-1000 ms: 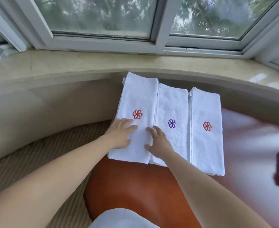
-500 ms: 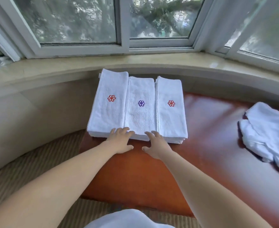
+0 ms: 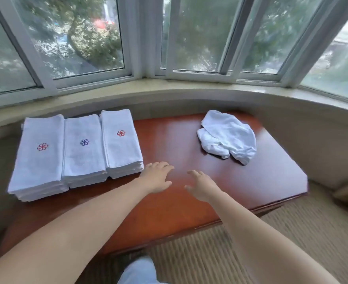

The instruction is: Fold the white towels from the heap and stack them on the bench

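Both hands' fingers spread, empty; bench (image 3: 189, 203) holds three towel stacks (image 3: 82, 148), heap (image 3: 228, 136).

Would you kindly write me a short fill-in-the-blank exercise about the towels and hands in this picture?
1. The folded towels stand in ____ stacks side by side on the bench.
2. The flower on the middle stack is ____.
3. The unfolded heap lies to the ____ of the stacks.
4. The left hand and right hand hold ____.

Missing words: three; purple; right; nothing
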`<action>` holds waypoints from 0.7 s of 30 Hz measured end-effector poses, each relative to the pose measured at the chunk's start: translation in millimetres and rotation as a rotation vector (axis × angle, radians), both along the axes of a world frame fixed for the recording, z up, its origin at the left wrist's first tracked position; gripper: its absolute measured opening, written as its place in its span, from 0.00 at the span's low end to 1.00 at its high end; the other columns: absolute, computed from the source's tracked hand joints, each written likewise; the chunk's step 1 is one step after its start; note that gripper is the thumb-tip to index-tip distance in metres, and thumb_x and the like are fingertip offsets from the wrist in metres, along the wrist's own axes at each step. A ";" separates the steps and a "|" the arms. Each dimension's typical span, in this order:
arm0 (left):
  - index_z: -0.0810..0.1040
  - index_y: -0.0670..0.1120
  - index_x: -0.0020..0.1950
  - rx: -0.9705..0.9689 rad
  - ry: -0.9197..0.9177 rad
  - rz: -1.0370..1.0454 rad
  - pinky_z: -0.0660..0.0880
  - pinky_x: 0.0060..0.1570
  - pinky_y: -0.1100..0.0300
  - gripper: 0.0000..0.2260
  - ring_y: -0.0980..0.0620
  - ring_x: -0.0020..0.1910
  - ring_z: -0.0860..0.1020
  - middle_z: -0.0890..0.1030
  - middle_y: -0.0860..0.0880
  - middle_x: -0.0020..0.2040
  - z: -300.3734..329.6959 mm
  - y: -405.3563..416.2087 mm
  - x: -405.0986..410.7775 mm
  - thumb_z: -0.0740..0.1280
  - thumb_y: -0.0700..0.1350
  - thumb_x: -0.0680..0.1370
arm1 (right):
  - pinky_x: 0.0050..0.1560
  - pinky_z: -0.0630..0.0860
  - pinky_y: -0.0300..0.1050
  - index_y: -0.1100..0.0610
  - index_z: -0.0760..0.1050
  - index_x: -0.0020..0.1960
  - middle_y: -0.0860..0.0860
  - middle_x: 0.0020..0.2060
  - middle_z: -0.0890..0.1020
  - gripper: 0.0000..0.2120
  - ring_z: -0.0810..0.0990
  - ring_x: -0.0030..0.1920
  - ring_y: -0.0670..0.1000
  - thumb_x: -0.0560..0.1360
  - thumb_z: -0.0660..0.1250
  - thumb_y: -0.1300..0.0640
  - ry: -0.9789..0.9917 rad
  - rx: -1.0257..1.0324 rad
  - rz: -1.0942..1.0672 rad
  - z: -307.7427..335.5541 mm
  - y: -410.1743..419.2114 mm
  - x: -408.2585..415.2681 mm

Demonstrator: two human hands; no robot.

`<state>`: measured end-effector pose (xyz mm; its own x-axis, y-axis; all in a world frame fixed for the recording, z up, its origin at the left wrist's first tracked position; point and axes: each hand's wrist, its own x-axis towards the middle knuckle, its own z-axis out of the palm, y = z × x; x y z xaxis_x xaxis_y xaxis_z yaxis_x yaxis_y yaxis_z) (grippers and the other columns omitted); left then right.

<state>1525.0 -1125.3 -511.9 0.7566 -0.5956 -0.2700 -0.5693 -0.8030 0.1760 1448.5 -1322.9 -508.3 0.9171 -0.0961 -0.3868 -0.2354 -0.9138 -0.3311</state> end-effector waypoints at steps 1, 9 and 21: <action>0.62 0.54 0.80 -0.005 -0.002 -0.023 0.61 0.75 0.48 0.28 0.47 0.77 0.64 0.64 0.51 0.79 2.5 -18.5 -2.4 0.62 0.57 0.80 | 0.69 0.71 0.53 0.46 0.60 0.79 0.51 0.73 0.69 0.30 0.68 0.73 0.56 0.80 0.65 0.45 -0.004 -0.002 -0.029 1.6 -17.3 -7.6; 0.63 0.54 0.80 -0.024 0.055 -0.170 0.59 0.77 0.48 0.28 0.47 0.77 0.64 0.66 0.51 0.79 -4.3 -142.6 2.2 0.63 0.57 0.81 | 0.72 0.68 0.53 0.50 0.62 0.80 0.53 0.75 0.70 0.30 0.68 0.74 0.57 0.80 0.64 0.45 0.023 -0.012 -0.238 -8.2 -129.3 -35.5; 0.65 0.53 0.79 -0.079 0.198 -0.212 0.62 0.75 0.48 0.27 0.46 0.76 0.66 0.67 0.50 0.78 -31.2 -273.9 82.6 0.63 0.56 0.81 | 0.71 0.69 0.50 0.49 0.65 0.79 0.52 0.75 0.70 0.29 0.71 0.73 0.57 0.80 0.63 0.46 0.157 -0.055 -0.360 -21.5 -251.0 18.3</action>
